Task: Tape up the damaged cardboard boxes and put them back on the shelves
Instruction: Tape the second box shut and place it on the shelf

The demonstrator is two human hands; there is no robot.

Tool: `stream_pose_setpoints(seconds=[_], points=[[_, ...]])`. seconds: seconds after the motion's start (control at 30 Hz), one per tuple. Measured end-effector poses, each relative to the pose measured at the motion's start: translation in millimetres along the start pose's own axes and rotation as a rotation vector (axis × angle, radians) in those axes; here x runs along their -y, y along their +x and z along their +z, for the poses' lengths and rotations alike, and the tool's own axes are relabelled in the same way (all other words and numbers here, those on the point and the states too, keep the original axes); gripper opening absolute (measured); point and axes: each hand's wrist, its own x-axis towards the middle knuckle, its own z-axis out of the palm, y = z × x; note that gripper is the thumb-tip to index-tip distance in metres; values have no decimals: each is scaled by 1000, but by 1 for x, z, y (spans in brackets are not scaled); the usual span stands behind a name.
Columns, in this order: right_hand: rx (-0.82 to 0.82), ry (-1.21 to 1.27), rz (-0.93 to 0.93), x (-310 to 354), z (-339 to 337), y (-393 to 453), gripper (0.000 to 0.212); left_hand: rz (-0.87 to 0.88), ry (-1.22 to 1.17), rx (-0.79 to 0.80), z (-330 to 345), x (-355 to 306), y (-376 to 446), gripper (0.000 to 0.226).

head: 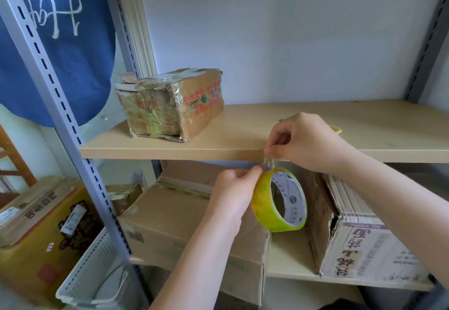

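The right hand (pixel 308 143) pinches the free end of the clear tape strip (pixel 268 163) between thumb and fingertips, the other fingers curled in above it. The strip runs down a short way to the tape roll (pixel 279 200), a yellow-green ring with a white printed core, standing on edge in the air. The left hand (pixel 233 190) grips the roll at its 9 o'clock side, fingers curled round the rim and the thumb tip at the roll's 11 o'clock, just beside where the strip leaves it. Both forearms enter from the lower edge of the view.

At 11 o'clock from the hands, a small battered box (pixel 172 104) sits on the upper shelf (pixel 315 115), wrapped in wrinkled clear tape, red print on its side, its near end torn and crumpled. It stands at the left part of the board, well apart from the hands.

Below the hands, on the lower shelf (pixel 289 261), a plain brown box (pixel 175 217) lies at 7 o'clock from the roll, partly behind the left wrist. At 4 o'clock, a printed box (pixel 364 244) with a ripped corner stands beside it, with a gap between them.

Farther out at 9 o'clock, beyond the grey slotted upright (pixel 60 105), a blue cloth (pixel 60 42) hangs, and lower down are a yellow carton (pixel 41 232) and a white perforated basket (pixel 97 268).
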Motion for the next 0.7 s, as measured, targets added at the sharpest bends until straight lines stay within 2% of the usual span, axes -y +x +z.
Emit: stream_pose_setpoints(seconds=[0.13, 0.2, 0.3, 0.53, 0.7], points=[[-69, 31, 67, -3, 3, 11, 7, 243, 106, -194, 12, -6, -2, 53], [-77, 13, 84, -5, 5, 16, 8, 233, 53, -206, 21, -6, -9, 59], [-63, 35, 104, -10, 5, 16, 9, 218, -54, -142, 26, 7, -18, 59], [-97, 163, 139, -14, 8, 14, 11, 269, 156, -214, 25, 8, -8, 53], [-28, -103, 119, -4, 4, 18, 13, 278, 212, -226, 27, 9, -4, 45]])
